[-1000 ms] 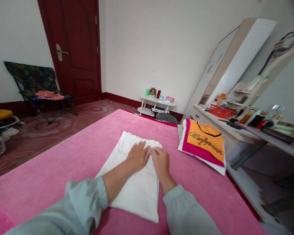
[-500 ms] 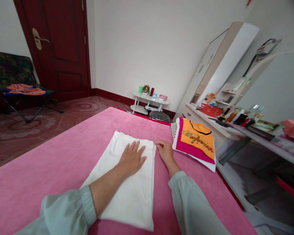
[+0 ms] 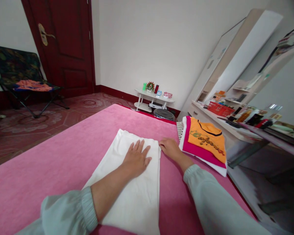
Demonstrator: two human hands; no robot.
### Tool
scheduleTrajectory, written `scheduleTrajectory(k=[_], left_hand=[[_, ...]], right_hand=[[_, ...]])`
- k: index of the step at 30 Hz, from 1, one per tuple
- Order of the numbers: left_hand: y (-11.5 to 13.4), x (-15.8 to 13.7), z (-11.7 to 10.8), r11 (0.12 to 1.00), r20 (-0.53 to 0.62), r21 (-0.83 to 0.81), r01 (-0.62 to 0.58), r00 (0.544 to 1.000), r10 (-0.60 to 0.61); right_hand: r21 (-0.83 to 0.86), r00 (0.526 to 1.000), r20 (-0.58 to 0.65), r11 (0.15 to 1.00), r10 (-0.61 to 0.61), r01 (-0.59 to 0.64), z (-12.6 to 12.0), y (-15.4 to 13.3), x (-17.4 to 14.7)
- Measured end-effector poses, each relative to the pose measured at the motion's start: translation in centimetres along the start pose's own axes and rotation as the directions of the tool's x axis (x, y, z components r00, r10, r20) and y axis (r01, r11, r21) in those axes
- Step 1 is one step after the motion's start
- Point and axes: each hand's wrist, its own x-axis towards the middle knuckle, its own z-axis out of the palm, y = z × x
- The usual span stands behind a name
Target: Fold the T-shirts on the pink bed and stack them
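A folded white garment (image 3: 127, 199) lies on the pink bedspread (image 3: 71, 156) in front of me. My left hand (image 3: 137, 159) rests flat on its upper part with the fingers spread. At the garment's far right corner is my right hand (image 3: 170, 148), its thumb and fingertips pinched on the edge. To the right of that hand lies a stack of folded clothes, with a yellow-orange printed shirt (image 3: 207, 137) on top, a magenta garment (image 3: 189, 148) under it and a white one at the bottom.
Along the right side stands a dressing table with a red basket (image 3: 220, 108) and several bottles. A low white stand (image 3: 143, 106) is beyond the bed's far edge. At the left, a folding chair (image 3: 17, 70) holds orange cloth, near a dark red door (image 3: 71, 42).
The view has shifted slightly, so the scene sits a little further right. My left hand stays flat on the white garment, and my right hand keeps at its corner, the wrist turned lower.
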Motion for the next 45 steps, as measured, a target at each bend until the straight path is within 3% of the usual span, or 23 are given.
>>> scheduleTrajectory(k=[4, 11, 14, 19, 21, 24, 26, 29, 31, 34, 38, 40, 42, 45], left_hand=[[0.0, 0.0, 0.0, 1.000, -0.001, 0.004, 0.001, 1.000, -0.001], [0.1, 0.0, -0.4, 1.000, 0.029, 0.003, 0.000, 1.000, 0.000], [0.1, 0.0, -0.5, 1.000, 0.039, -0.010, 0.009, 0.999, -0.009], [0.2, 0.0, -0.6, 0.999, 0.047, -0.028, 0.016, 0.999, -0.014], [0.1, 0.0, -0.6, 0.999, 0.047, -0.032, 0.015, 0.999, -0.014], [0.1, 0.0, -0.5, 0.999, 0.050, -0.036, 0.017, 0.999, -0.016], [0.0, 0.0, -0.5, 0.999, 0.051, -0.043, 0.015, 0.999, -0.013], [-0.2, 0.0, -0.7, 0.998, 0.050, -0.064, 0.006, 0.999, -0.003], [-0.4, 0.1, -0.9, 0.997, 0.053, -0.076, 0.001, 0.999, 0.003], [-0.6, 0.1, -1.2, 0.996, 0.075, -0.085, -0.002, 0.997, 0.008], [-0.7, -0.2, -1.4, 0.995, 0.062, -0.098, -0.003, 0.998, 0.009], [-0.6, -0.5, -1.5, 0.995, 0.052, -0.101, -0.003, 0.999, 0.009], [-0.7, -0.8, -1.8, 0.995, 0.062, -0.097, -0.005, 0.998, 0.011], [-1.3, -1.7, -2.3, 0.996, 0.107, -0.090, -0.017, 0.994, 0.027]], right_hand=[[-0.054, 0.998, -0.050, 0.998, -0.041, 0.038, 0.0, 0.5, 0.5], [0.168, 0.983, -0.110, 0.977, 0.150, -0.130, 2.3, 1.9, 1.8], [0.255, 0.972, -0.084, 0.948, 0.218, -0.191, 2.6, 2.2, 1.9], [0.414, 0.981, 0.033, 0.891, 0.190, -0.186, 2.4, 2.4, 1.6], [0.367, 0.963, 0.019, 0.894, 0.268, -0.256, 2.4, 2.0, 1.4], [0.167, 0.896, -0.137, 0.902, 0.422, -0.399, 2.2, 0.5, 1.6], [0.148, 0.851, -0.264, 0.891, 0.454, -0.430, 1.7, -1.3, 1.9], [0.280, 0.820, -0.391, 0.903, 0.418, -0.327, 0.9, -5.2, 2.3], [0.382, 0.842, -0.375, 0.893, 0.387, -0.240, 0.9, -7.7, 2.1], [0.544, 0.865, -0.282, 0.812, 0.416, -0.212, 2.1, -9.9, 1.2], [0.846, 0.788, -0.203, 0.509, 0.581, -0.157, 4.3, -9.6, -0.5], [0.909, 0.776, -0.165, 0.399, 0.609, -0.119, 4.8, -9.1, -1.0], [0.909, 0.790, -0.164, 0.401, 0.591, -0.111, 4.9, -8.9, -1.3], [0.860, 0.811, -0.188, 0.492, 0.554, -0.137, 4.8, -9.0, -1.5]])
